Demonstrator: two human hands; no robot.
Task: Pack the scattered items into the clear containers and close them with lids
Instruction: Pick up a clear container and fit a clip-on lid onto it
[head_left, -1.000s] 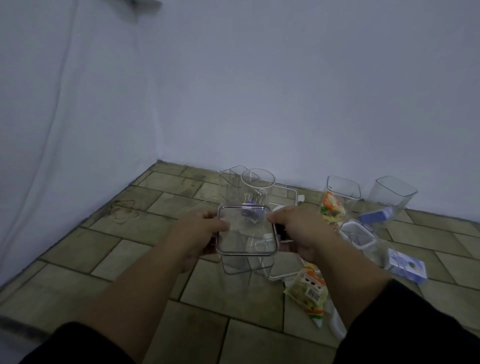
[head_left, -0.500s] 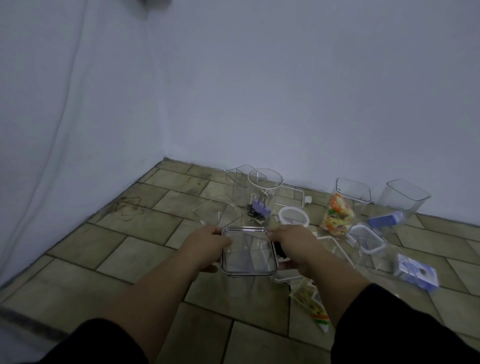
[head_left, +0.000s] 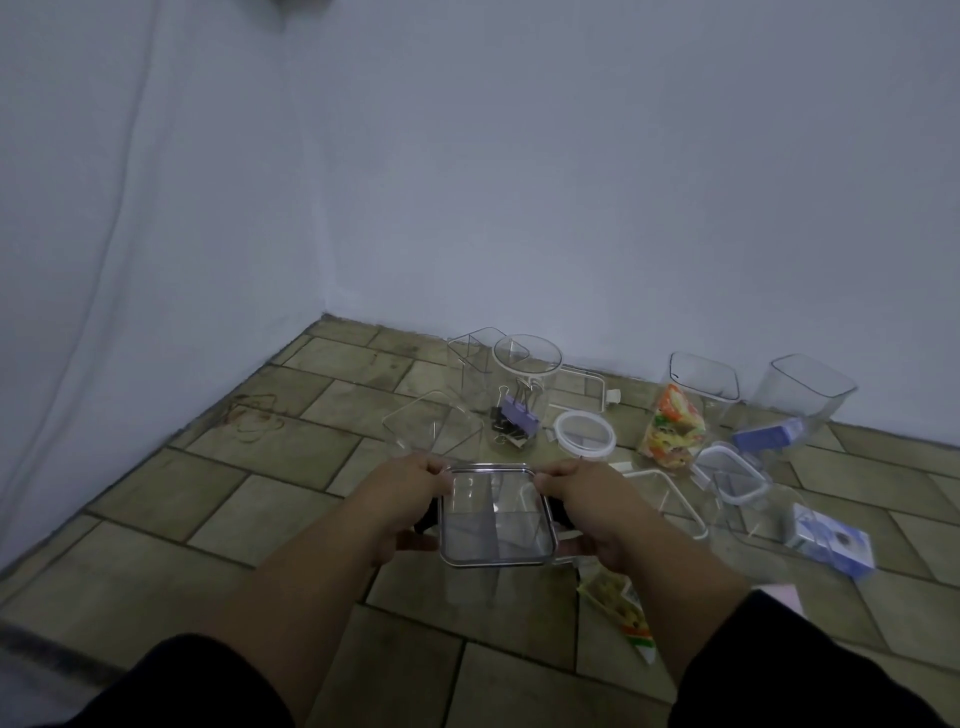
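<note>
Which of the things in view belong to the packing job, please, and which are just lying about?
Job in hand:
left hand
right hand
square lidded container
round jar of binder clips
round lid
snack packet
purple box

Just lying about:
scribble mark on the floor tiles

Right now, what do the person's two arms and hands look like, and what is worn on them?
Both hands, the left hand and the right hand, are bare: no gloves, and I see no rings or watch. The forearms are uncovered. A dark, black-looking sleeve is pushed up on the left arm, and a matching one on the right.
</note>
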